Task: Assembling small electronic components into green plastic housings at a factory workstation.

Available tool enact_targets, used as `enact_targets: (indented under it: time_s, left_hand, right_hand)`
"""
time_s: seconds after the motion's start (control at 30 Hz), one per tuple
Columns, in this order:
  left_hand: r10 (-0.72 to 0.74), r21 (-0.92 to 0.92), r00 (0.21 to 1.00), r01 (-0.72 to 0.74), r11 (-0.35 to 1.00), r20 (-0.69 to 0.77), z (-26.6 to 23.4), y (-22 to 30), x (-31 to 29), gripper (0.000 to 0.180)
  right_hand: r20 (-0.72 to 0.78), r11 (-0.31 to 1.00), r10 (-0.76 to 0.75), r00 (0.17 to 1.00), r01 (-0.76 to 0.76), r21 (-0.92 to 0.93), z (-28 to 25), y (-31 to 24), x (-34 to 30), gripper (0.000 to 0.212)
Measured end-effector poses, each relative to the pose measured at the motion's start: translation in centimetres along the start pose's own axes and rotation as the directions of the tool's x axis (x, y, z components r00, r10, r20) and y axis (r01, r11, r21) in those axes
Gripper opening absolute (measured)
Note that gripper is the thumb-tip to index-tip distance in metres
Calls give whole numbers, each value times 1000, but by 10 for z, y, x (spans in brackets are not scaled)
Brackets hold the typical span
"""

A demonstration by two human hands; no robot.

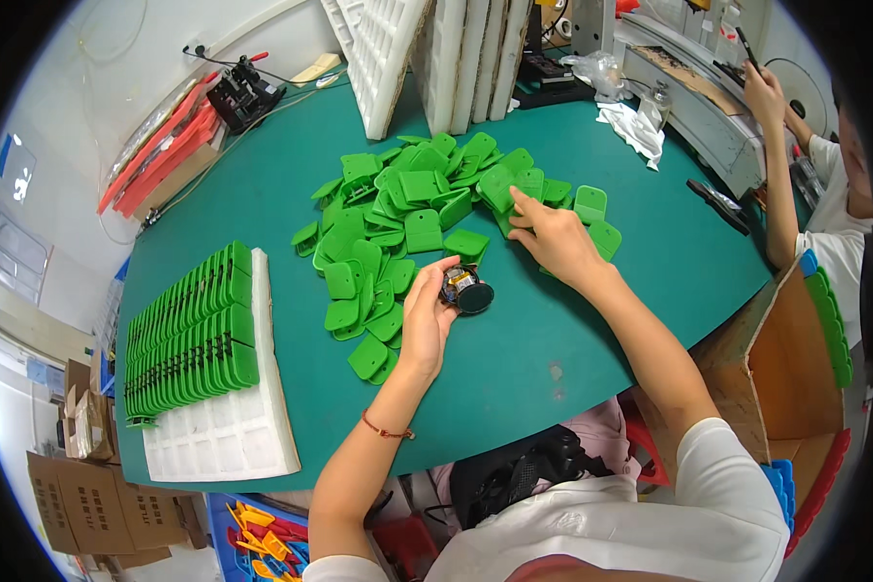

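My left hand (423, 318) grips a small round black electronic module (471, 295) with a yellow part and fine wires showing in its exposed inside. It holds this just above the table, by the near edge of a heap of green plastic covers (422, 231). Over the heap's right side reaches my right hand (558, 239), its index finger stretched out and thumb apart. Its fingertips are at a green cover (497, 186); whether they touch it is hard to make out. Each cover is a flat, rounded plate with a small hole, and many overlap.
At the left, rows of green covers (189, 335) stand upright in a white foam tray (228, 436). More foam trays (456, 68) lean at the back of the green table (514, 359). A person (834, 194) works at the right beside a cardboard box (746, 359). Below left is a bin of coloured parts (262, 543).
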State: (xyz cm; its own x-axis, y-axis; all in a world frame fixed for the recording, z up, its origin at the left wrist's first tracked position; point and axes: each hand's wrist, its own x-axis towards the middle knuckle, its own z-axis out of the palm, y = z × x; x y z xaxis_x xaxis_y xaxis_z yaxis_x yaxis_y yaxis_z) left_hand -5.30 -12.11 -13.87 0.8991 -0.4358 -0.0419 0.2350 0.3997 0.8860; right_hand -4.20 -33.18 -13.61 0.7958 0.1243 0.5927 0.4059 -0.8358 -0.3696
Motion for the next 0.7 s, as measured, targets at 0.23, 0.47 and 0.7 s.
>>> enact_targets:
  time_s: [0.23,0.47,0.7]
  left_hand:
    - [-9,14,1000,10,1000,-10,0,2,-1,35]
    - [4,11,1000,-4,1000,-18,1,1,0,37]
    - [80,-16,997,-80,997,-15,4,5,0,37]
  right_hand:
    - [109,778,353,929,-356,518,-17,3,12,48]
    - [297,379,406,864,-455,806,-24,13,13,44]
    - [461,371,271,845,-534,760,-22,-12,12,24]
